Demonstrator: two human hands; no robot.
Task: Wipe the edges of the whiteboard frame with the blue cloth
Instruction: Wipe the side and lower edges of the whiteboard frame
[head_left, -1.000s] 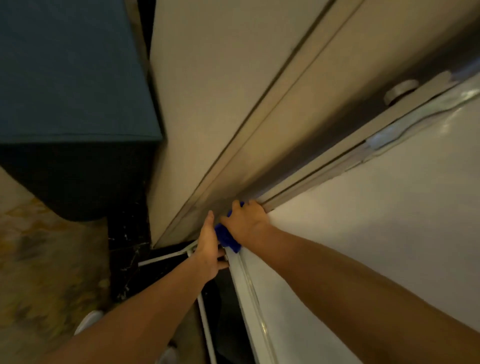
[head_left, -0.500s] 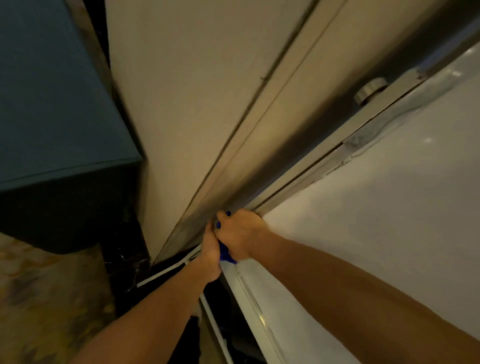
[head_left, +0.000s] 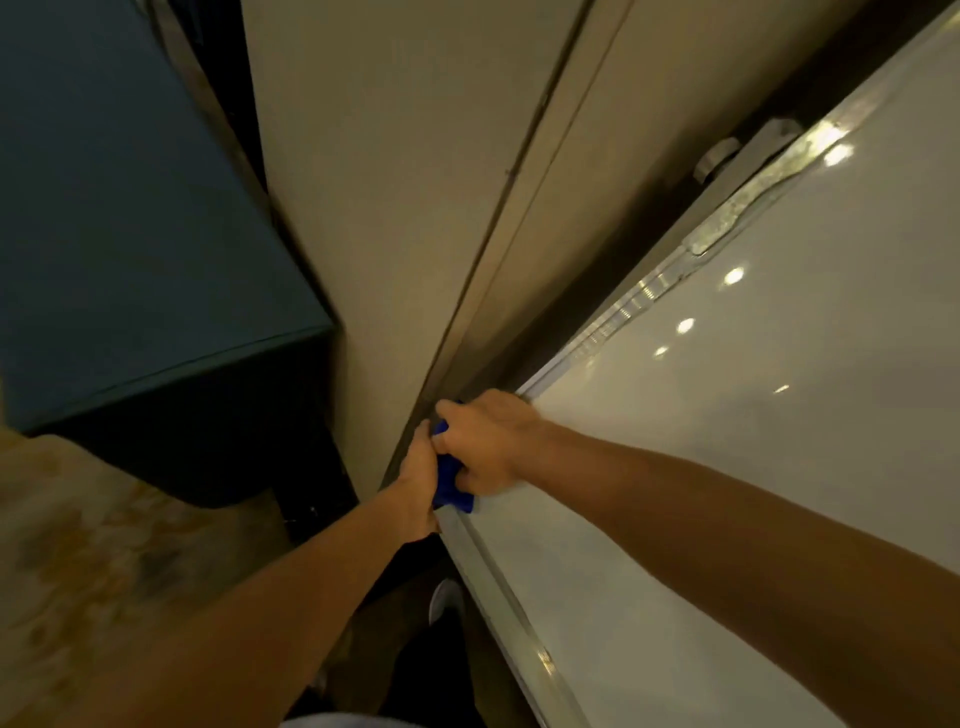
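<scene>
The whiteboard (head_left: 753, 441) fills the right side, its silver frame (head_left: 498, 587) running along the lower-left edge and up the top edge. At the frame's corner a blue cloth (head_left: 449, 486) is bunched between both hands. My right hand (head_left: 485, 447) is closed over the cloth and presses it on the corner. My left hand (head_left: 418, 488) lies against the cloth from the left, fingers around it. Most of the cloth is hidden by the hands.
A beige wall panel (head_left: 395, 182) stands close behind the board. A dark teal box-shaped furniture piece (head_left: 130, 234) sits to the left. Patterned carpet (head_left: 104, 571) and a white shoe (head_left: 444, 597) show below. A round knob (head_left: 719, 156) sits on the board's bracket.
The head view has tilted and shifted, so the board shows more. Both hands stay at the frame corner with the cloth, which is squeezed tighter between them.
</scene>
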